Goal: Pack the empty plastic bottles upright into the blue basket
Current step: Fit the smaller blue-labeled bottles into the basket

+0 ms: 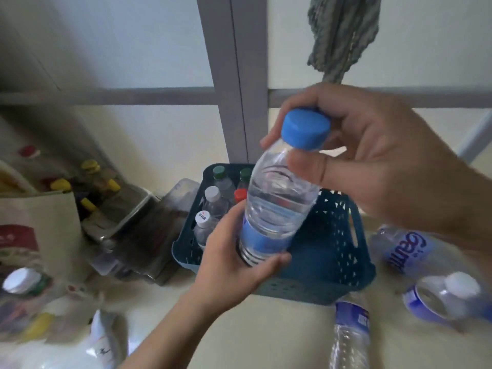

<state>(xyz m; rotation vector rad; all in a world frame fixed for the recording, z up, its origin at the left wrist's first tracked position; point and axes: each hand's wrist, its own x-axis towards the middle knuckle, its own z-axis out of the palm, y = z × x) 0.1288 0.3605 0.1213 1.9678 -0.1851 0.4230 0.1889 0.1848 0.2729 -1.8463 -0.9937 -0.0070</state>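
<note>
I hold a clear plastic bottle (277, 203) with a blue cap and blue label, tilted, above the blue basket (327, 251). My left hand (234, 259) grips its base. My right hand (372, 161) holds its neck just under the cap. Several capped bottles (213, 201) stand upright in the basket's left half, with green, white and red caps. The basket's right half shows no bottles. Three more bottles lie on their sides on the surface to the right: one (404, 251) beside the basket, one (442, 299) nearer me, one (350, 336) in front of the basket.
A metal tray with clear lids (127, 225) sits left of the basket. Yellow-capped jars (87, 187) stand behind it. A paper bag (40, 230) and a white-capped bottle (21, 283) are at the left. A grey post (234, 75) rises behind the basket.
</note>
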